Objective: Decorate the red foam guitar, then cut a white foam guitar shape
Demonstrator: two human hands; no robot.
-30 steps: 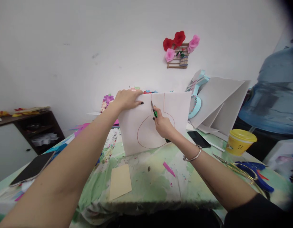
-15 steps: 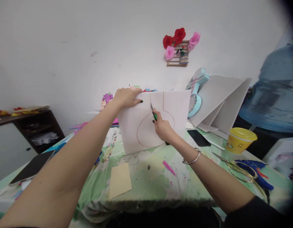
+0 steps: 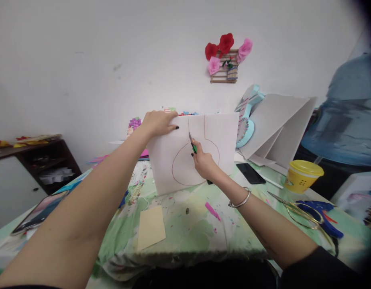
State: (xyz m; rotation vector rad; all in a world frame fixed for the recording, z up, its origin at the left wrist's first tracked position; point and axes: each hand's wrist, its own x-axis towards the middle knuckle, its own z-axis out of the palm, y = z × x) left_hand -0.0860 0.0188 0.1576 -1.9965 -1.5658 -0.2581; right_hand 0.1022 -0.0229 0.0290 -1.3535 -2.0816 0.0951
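A white board (image 3: pixel 161 164) stands upright on the table, with a rounded outline and two vertical lines drawn on it in reddish brown. My left hand (image 3: pixel 160 123) grips its top left edge, thumb on the near face. Wrapped round a green and black craft knife (image 3: pixel 194 147), my right hand (image 3: pixel 204 162) is in front of the board. The knife's blade lies at the left vertical line, just above the round outline. Whether the tip goes through the board cannot be made out.
A beige paper (image 3: pixel 151 228) and pink scrap (image 3: pixel 212 211) lie in front. To the right are a black phone (image 3: pixel 251 173), yellow tub (image 3: pixel 303 176), gold scissors (image 3: pixel 304 214) and blue-handled tool (image 3: pixel 321 218). White boards (image 3: pixel 272 120) lean behind; a tablet (image 3: pixel 41 210) lies at left.
The whole view has shifted slightly. Both hands keep their hold, and the knife stays at nearly the same place on the left line. The tablet's dark surface now shows a bright reflection or picture.
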